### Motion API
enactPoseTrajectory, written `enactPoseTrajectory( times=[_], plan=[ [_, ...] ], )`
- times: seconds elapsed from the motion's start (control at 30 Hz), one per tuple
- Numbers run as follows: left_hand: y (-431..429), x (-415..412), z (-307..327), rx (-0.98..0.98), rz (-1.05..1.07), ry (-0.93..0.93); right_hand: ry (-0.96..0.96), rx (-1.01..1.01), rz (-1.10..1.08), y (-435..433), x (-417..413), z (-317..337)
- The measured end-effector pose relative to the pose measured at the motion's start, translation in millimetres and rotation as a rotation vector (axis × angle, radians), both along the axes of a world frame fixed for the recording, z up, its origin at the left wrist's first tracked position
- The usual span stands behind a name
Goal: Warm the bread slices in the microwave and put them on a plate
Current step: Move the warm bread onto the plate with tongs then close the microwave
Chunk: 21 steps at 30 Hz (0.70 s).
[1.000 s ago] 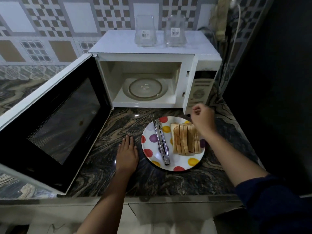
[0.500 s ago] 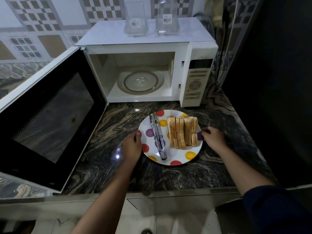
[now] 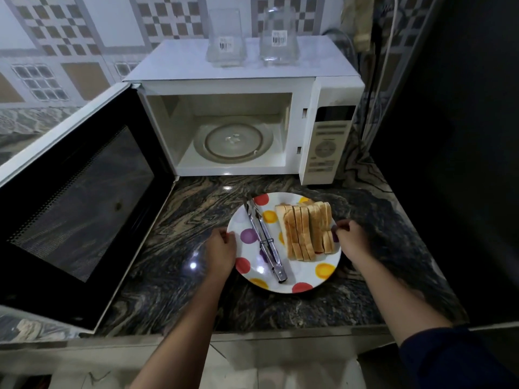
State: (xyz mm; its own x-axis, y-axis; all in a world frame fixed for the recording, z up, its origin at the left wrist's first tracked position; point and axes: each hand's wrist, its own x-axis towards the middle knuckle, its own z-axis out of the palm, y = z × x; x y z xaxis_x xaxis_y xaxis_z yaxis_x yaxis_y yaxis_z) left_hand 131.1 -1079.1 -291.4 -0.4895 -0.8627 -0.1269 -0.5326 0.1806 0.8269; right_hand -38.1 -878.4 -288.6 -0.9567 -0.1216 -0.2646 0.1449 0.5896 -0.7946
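A white plate with coloured dots (image 3: 303, 276) sits on the dark marble counter in front of the microwave. A row of bread slices (image 3: 307, 231) stands on its right half, and metal tongs (image 3: 265, 238) lie on its left half. My left hand (image 3: 222, 249) grips the plate's left rim. My right hand (image 3: 352, 238) grips the right rim, fingers curled over the edge. The white microwave (image 3: 328, 88) stands behind, its door (image 3: 75, 197) swung fully open to the left. Its glass turntable (image 3: 233, 141) is bare.
Two clear glass containers (image 3: 224, 40) (image 3: 278, 37) stand on top of the microwave. Cables and a plug strip (image 3: 362, 21) hang at its right. A dark wall (image 3: 455, 136) borders the counter on the right. The counter's front edge (image 3: 252, 335) runs below the plate.
My left hand moved from the counter to the plate's left rim. My right hand came down from near the microwave's panel to the right rim. The view shifted closer.
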Motion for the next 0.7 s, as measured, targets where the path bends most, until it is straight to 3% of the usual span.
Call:
enactPoseTrajectory(
  times=[0.3, 0.7],
  plan=[
    [5, -2, 0, 0.236, 0.125, 0.303, 0.038, -0.11, -0.103, -16, 21, -5],
    [-6, 1, 11, 0.378, 0.098, 0.45, -0.005, -0.366, -0.155, -23, 34, 7]
  ],
)
